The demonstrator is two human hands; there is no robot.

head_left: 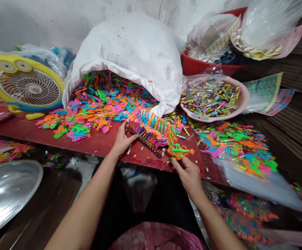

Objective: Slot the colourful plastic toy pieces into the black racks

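My left hand (pixel 122 139) rests at the near end of a black rack (pixel 151 147) packed with a row of colourful plastic toy pieces (pixel 153 128); its fingers pinch the row's left end. My right hand (pixel 188 173) is closed in a pinch on a small coloured tube, just below an orange plastic toy piece (pixel 180 150) that lies at the rack's right end. A big white sack (pixel 130 52) lies open behind, spilling many bright plastic pieces (pixel 98 104) onto the red table (pixel 98 142).
A pink basin (pixel 240 104) of small coloured tubes stands right of the sack, a red basin (pixel 192 66) with plastic bags behind it. More plastic pieces (pixel 239 146) lie on clear plastic at right. A yellow fan (pixel 23 85) stands at left, a metal tray (pixel 7 187) lower left.
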